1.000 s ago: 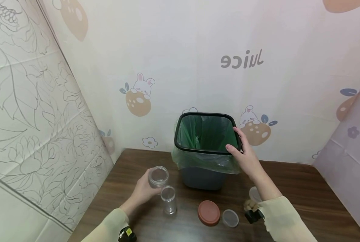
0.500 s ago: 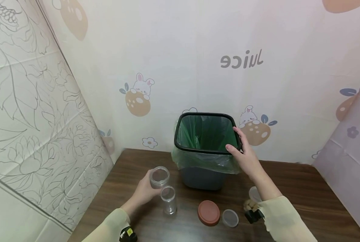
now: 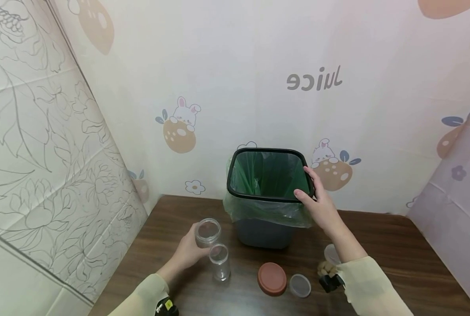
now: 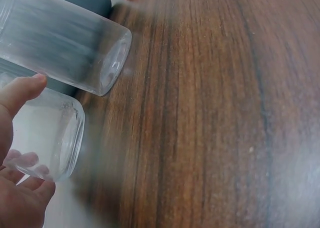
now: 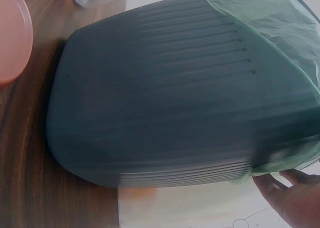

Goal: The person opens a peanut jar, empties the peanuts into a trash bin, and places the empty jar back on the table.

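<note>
My left hand (image 3: 188, 250) grips a clear, lidless jar (image 3: 208, 232), thumb on one side and fingers round the other. In the left wrist view the jar (image 4: 47, 128) shows its thick clear base. Just in front of it stands a second, narrower clear jar (image 3: 220, 263), also open at the top. My right hand (image 3: 317, 202) holds the right rim of a dark trash can (image 3: 264, 232), thumb over the rim's inner side. A green bag (image 3: 266, 213) lines the can and folds down outside its black rim. The right wrist view shows the can's ribbed side (image 5: 150, 98).
On the wooden table (image 3: 242, 303), a red round lid (image 3: 272, 278) and a clear round lid (image 3: 300, 285) lie in front of the can. Partly hidden by the right forearm is a clear container (image 3: 331, 254) with tan pieces (image 3: 326, 268) beside it. A printed curtain (image 3: 235, 87) hangs behind.
Almost nothing differs. The left hand and its jar shift very slightly; the right hand stays on the can's rim.
</note>
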`<state>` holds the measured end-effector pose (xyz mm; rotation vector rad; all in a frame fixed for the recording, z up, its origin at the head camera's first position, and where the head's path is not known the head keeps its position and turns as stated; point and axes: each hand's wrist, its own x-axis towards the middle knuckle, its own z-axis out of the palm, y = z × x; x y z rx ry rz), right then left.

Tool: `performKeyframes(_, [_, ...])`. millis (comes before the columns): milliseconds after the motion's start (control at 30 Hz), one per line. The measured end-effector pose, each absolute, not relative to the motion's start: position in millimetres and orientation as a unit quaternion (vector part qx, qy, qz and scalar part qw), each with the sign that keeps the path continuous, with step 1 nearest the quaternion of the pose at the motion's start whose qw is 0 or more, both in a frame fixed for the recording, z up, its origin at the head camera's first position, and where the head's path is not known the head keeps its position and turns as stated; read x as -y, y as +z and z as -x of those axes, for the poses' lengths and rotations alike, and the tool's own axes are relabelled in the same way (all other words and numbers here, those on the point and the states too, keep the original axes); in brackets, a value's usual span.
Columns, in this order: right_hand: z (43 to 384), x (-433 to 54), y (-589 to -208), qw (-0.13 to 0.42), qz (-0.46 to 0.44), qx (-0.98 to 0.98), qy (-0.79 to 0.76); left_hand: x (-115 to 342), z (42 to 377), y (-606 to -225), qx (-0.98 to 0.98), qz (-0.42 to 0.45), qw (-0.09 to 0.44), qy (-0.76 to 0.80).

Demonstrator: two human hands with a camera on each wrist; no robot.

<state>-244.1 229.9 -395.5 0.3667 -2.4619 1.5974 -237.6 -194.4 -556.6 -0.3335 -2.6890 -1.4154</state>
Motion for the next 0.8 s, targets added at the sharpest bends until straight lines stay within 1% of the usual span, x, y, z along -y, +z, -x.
performKeyframes(800, [239.3, -231.9, -391.5, 0.081, -0.119, 0.852, 0.503, 192.6, 235.3, -556.5, 0.874, 0.102, 0.039, -0.474])
